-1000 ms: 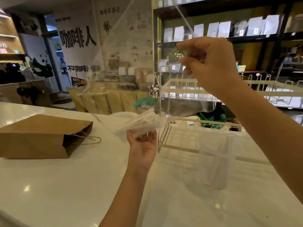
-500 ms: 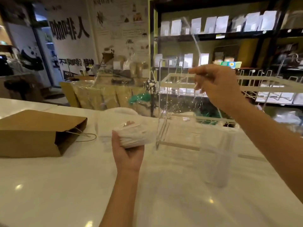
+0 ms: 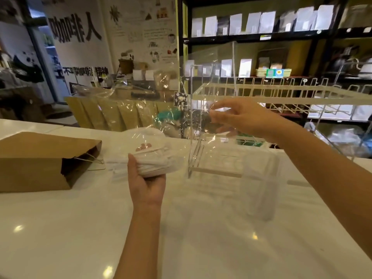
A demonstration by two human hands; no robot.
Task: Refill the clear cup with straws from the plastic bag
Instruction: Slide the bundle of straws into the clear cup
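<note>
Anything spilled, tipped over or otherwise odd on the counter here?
Only the paper bag lies on its side at the counter's left, mouth open. Nothing is spilled; the cup stands upright, and the straws remain bundled in the left hand.

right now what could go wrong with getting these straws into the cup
1. The left hand grips the straw bundle through the plastic bag, while the right hand pinches the film; a hard tug might spill straws onto the counter.
2. The clear cup stands unheld beneath the right forearm, which could knock it over.
</note>
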